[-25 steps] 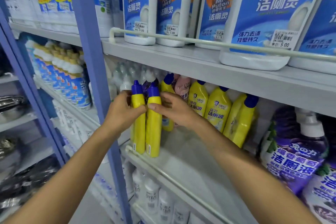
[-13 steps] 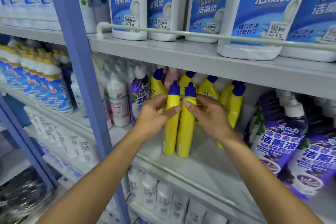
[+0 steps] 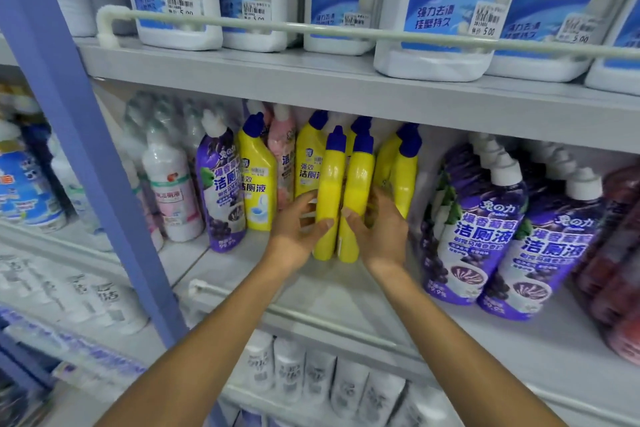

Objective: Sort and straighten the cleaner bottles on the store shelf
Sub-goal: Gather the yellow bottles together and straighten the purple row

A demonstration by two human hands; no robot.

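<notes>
At the centre of the frame, the left hand (image 3: 297,230) curls its fingers (image 3: 306,199) round the left yellow bottle (image 3: 330,184). The right hand (image 3: 381,234) grips the right yellow bottle (image 3: 359,184). The two bottles touch on the shelf (image 3: 311,288).

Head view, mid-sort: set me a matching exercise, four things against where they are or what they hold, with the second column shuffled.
Column one:
1. left hand
2. right hand
3. lone purple bottle
4. white jugs

Column two:
A. on the upper shelf, behind the rail
B. grips the left front yellow bottle
C. stands next to a white bottle
D. grips the right front yellow bottle

Pairs: 1-B, 2-D, 3-C, 4-A.
</notes>
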